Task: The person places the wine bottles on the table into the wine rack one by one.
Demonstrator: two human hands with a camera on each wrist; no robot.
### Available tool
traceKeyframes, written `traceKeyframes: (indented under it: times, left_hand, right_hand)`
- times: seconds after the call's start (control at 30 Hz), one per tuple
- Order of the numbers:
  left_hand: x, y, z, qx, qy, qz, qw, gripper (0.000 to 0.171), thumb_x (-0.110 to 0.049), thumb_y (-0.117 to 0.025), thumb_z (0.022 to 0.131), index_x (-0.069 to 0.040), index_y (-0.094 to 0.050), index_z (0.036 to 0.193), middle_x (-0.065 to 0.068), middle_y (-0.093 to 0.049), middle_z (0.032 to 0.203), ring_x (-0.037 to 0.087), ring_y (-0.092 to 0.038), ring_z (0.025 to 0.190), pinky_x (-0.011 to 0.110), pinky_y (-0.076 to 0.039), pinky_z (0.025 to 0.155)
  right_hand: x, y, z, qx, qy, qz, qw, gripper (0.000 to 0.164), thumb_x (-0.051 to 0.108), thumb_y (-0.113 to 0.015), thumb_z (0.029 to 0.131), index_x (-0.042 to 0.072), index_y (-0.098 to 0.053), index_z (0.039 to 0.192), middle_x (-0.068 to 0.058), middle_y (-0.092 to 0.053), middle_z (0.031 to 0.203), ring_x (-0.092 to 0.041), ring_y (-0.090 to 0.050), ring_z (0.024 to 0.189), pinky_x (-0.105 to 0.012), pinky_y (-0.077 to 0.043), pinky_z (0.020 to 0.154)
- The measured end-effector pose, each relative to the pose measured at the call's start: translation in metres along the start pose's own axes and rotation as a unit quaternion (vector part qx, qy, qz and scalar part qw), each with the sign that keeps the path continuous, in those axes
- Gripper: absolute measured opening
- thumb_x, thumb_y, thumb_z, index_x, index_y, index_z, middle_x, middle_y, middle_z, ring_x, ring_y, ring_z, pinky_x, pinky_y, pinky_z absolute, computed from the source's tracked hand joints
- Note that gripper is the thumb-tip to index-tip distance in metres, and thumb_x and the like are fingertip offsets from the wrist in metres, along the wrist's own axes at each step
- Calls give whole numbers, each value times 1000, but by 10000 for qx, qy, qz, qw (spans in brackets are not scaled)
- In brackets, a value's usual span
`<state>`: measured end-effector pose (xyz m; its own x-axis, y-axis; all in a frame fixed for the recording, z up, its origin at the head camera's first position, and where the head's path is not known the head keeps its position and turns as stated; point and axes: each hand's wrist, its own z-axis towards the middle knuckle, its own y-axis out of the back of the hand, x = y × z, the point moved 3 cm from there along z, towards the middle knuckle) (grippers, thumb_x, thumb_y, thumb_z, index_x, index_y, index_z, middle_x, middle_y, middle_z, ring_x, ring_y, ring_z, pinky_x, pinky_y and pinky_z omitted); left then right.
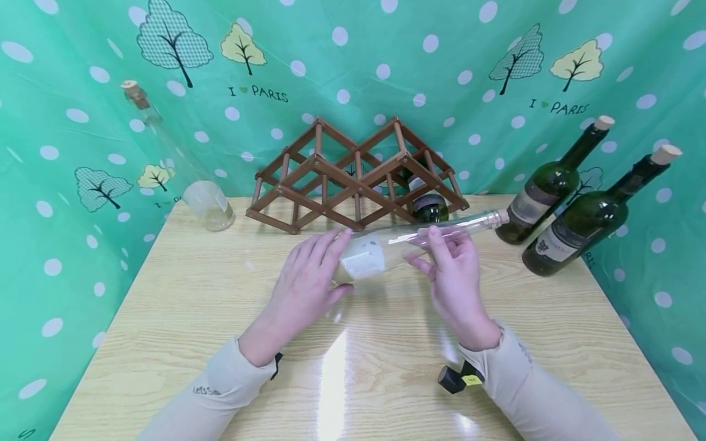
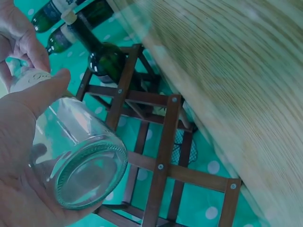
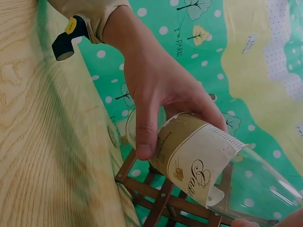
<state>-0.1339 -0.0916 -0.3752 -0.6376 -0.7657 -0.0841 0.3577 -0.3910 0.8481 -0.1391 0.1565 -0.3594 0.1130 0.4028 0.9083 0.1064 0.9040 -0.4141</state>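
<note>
A clear glass bottle (image 1: 397, 239) with a cork in its mouth lies nearly level between my two hands, just in front of the wooden wine rack (image 1: 358, 190). My left hand (image 1: 311, 269) grips its body near the base, thumb underneath in the head view. Round the shoulder and neck, my right hand (image 1: 455, 269) holds the bottle between thumb and fingers. The round glass base (image 2: 90, 175) faces the left wrist camera. Torn at its edge, a cream label (image 3: 194, 156) wraps the body in the right wrist view, where most of my right hand is out of frame.
A dark green bottle (image 1: 430, 205) lies in the rack's right side. Two corked dark wine bottles (image 1: 543, 184) (image 1: 592, 220) stand at the back right. At the back left stands another clear corked bottle (image 1: 206, 202). A green patterned curtain (image 1: 342, 73) encloses the table (image 1: 182, 343).
</note>
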Motion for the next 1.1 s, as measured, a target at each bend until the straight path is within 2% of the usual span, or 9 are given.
traceKeyframes:
  times: [0.13,0.33,0.6,0.77,0.83,0.9,1.0,1.1]
  left_hand:
    - [1,1,0,-68,-7,132,9999,116,-35,-101,72,-7,-34,163,18,-57,147,42,-59,128,55,-52,105]
    - [2,2,-2,-42,-43,292,9996,115,-31,-101,71,-6,-36,162,17,-61,139,40,-62,118,52,-55,97]
    - [8,6,-4,133,36,123,9998,109,-26,-100,70,-7,-40,159,17,-60,141,40,-60,122,55,-53,100]
    - [12,11,-5,147,74,13,9999,104,-24,-99,71,-7,-43,157,16,-60,140,41,-60,122,55,-53,99]
    - [15,12,-6,198,86,-7,9998,103,-24,-98,72,-7,-43,157,16,-60,140,41,-59,123,56,-52,101]
    - [17,14,-7,269,106,-44,9996,104,-24,-98,72,-7,-42,158,16,-60,141,41,-59,125,57,-51,103]
    - [20,16,-8,362,156,-106,9992,105,-25,-98,72,-7,-41,159,17,-60,142,41,-58,127,58,-50,103]
    - [24,18,-9,401,212,-164,9988,105,-24,-98,72,-7,-42,158,16,-59,143,40,-59,125,57,-52,101]
  right_hand:
    - [-2,-1,-1,68,-27,-14,10000,49,29,-66,107,-2,-44,139,-24,-62,127,-35,-66,115,-48,-61,92]
    - [-3,-1,-1,157,-177,-44,9997,41,31,-66,107,5,-49,135,-23,-62,130,-38,-64,122,-49,-60,94]
    - [-3,-1,-2,417,-513,-123,9977,41,28,-61,109,0,-46,135,-23,-63,133,-43,-60,129,-49,-58,98]
    - [0,-1,-5,725,-680,-524,9937,41,24,-59,111,-1,-43,138,-25,-56,142,-38,-59,132,-46,-56,102]
    - [1,1,-8,897,-781,-929,9886,43,20,-60,110,-1,-41,142,-25,-54,145,-35,-58,132,-42,-55,105]
    - [1,3,-10,1108,-837,-1471,9793,47,17,-62,109,-2,-39,146,-24,-53,146,-34,-58,133,-36,-54,106]
    - [1,7,-14,1436,-805,-2341,9582,58,17,-66,107,-2,-34,153,-20,-52,148,-32,-57,136,-27,-52,105]
    - [1,9,-18,1673,-594,-2935,9393,66,18,-69,106,-2,-31,156,-19,-51,151,-33,-55,138,-28,-52,105]
